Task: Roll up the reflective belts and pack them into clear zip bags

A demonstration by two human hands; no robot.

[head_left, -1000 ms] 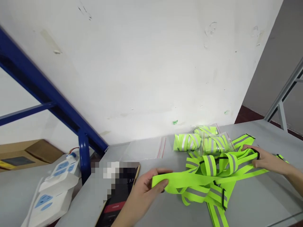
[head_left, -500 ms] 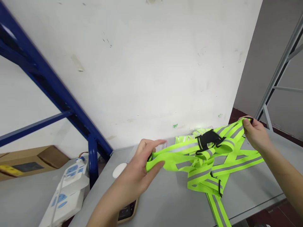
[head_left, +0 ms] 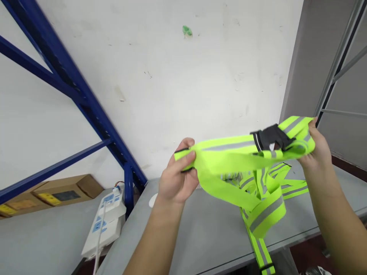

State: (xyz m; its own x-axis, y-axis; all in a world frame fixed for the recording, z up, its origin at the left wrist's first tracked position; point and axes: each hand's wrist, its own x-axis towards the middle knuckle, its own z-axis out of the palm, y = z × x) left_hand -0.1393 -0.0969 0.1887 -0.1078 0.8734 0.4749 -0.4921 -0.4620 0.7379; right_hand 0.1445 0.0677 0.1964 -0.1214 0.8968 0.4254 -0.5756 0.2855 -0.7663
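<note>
Neon reflective strap vest (head_left: 229, 154) is held stretched between both hands, above the grey worktop (head_left: 200, 236) — lower loops are left hanging toward it, and one tail is draped past the front edge. Left hand (head_left: 177, 177) is closed around one strap end, with the thumb pressed on top. Right hand (head_left: 317, 147) is clenched on the other end, just beside the black buckle (head_left: 271, 137). White power strip (head_left: 104, 223) is seen at left, near the blue rack (head_left: 86, 103).

Head view, sole camera: worn at head height, faces forward and slightly down, rolled askew; near the left hand (head_left: 176, 179) and right hand (head_left: 315, 151), grey table (head_left: 206, 236) below, white wall (head_left: 200, 76) ahead.
</note>
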